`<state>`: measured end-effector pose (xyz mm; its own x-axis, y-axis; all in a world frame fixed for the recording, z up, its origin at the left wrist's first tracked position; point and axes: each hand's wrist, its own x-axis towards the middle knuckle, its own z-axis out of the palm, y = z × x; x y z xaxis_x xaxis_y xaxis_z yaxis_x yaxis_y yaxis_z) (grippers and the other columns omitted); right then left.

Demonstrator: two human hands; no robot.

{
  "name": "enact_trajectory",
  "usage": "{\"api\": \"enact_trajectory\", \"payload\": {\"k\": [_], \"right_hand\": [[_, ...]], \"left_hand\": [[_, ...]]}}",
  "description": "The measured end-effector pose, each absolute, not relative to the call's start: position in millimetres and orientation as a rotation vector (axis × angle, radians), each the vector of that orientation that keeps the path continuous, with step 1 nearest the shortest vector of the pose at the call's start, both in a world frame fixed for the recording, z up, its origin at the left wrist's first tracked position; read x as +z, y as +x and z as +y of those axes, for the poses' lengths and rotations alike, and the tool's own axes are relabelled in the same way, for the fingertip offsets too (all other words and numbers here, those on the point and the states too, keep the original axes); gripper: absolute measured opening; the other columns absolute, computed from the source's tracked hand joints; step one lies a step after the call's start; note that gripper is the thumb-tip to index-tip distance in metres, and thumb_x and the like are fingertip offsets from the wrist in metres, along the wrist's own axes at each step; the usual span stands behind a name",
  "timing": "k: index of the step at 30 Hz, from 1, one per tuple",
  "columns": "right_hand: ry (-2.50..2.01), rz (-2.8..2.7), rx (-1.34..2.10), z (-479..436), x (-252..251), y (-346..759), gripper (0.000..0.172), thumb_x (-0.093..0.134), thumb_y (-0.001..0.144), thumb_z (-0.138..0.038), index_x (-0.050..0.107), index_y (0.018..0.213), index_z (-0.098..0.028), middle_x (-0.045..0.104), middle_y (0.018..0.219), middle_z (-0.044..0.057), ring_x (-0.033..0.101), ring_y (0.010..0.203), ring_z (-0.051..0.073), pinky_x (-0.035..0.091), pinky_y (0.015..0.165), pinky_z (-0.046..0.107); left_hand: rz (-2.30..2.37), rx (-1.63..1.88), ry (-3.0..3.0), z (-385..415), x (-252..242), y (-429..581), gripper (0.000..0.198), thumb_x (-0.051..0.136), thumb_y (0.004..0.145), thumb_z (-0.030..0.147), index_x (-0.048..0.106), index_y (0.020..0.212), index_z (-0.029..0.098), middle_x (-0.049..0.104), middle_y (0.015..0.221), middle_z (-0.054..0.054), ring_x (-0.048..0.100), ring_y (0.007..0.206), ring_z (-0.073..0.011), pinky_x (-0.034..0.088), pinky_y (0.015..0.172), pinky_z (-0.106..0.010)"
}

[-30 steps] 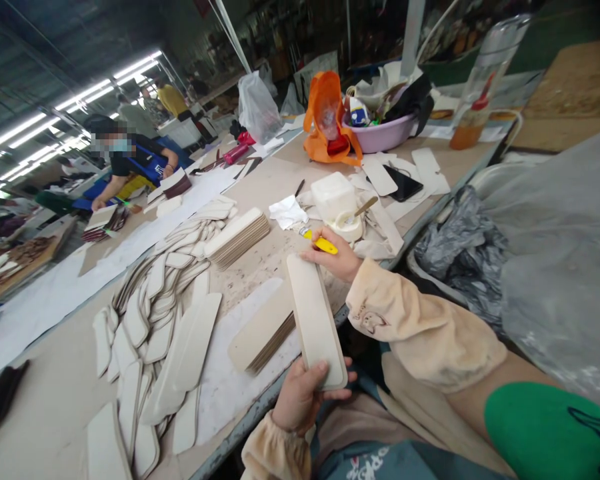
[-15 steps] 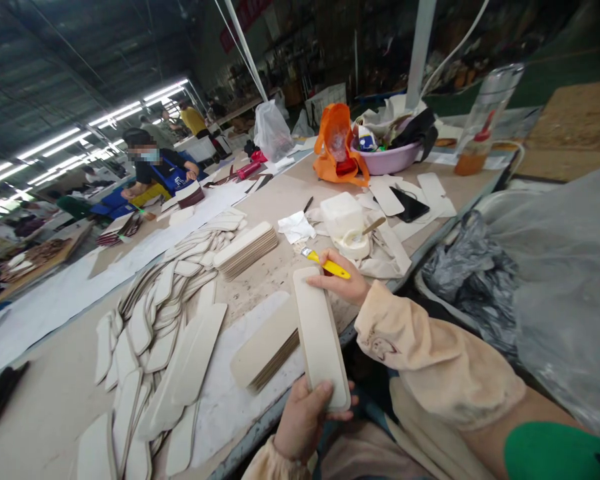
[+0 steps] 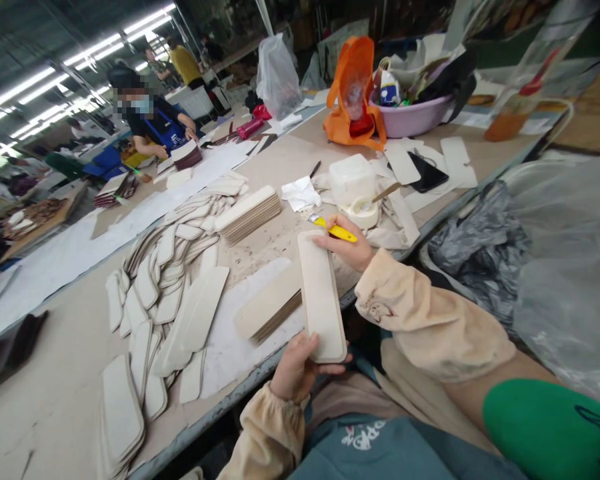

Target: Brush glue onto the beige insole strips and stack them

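A long cream panel with rounded corners (image 3: 321, 300) is held up at the table's front edge. My left hand (image 3: 297, 363) grips its lower end, thumb on top and fingers beneath. At the upper end, my right hand (image 3: 350, 243) pinches the panel and also holds a yellow-handled brush (image 3: 336, 229), bristles pointing left. Just left of the panel lies a stack of similar panels (image 3: 270, 303) on white paper. Farther back stands another neat stack (image 3: 249, 213). Many loose cream pieces (image 3: 155, 280) spread in a heap to the left.
Behind the brush are a translucent plastic tub (image 3: 353, 180), a tape roll (image 3: 361, 212) and a black phone (image 3: 427, 173). An orange bag (image 3: 353, 100) and a lilac basin (image 3: 413, 119) stand farther back. A co-worker (image 3: 153, 113) stands across the table. Grey plastic sheeting (image 3: 570, 280) lies to the right.
The camera view has shifted, so the table's things sit higher in the picture and more of my apron shows. Both hands keep hold of the panel, and the brush stays in my right hand.
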<state>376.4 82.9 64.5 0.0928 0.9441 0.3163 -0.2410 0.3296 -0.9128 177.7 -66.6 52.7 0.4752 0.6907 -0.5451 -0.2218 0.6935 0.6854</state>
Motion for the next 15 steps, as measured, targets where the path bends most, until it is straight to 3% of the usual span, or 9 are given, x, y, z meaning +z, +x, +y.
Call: {"api": "enact_trajectory", "payload": {"k": [8,15], "right_hand": [[-0.971,-1.187,0.882,84.2,59.4,380.4,0.031,0.070,0.074,-0.040,0.046,0.082,-0.023,0.040,0.066,-0.007,0.037,0.057,0.010,0.030,0.055,0.024],[-1.206,-1.160,0.729,68.4,63.4,376.0,0.027,0.075,0.065,-0.039,0.054,0.075,-0.024,0.052,0.072,-0.002,0.046,0.060,0.014,0.034,0.056,0.030]], "left_hand": [[0.996,0.630,0.626,-71.1,48.1,182.0,0.046,0.069,0.075,0.043,0.067,0.105,0.008,0.074,0.081,-0.014,0.069,0.067,-0.0213,0.052,0.050,-0.024],[0.990,0.870,0.512,-75.5,37.3,188.3,0.053,0.085,0.051,0.046,0.072,0.086,0.009,0.067,0.068,-0.006,0.056,0.056,-0.0111,0.043,0.057,-0.024]]}}
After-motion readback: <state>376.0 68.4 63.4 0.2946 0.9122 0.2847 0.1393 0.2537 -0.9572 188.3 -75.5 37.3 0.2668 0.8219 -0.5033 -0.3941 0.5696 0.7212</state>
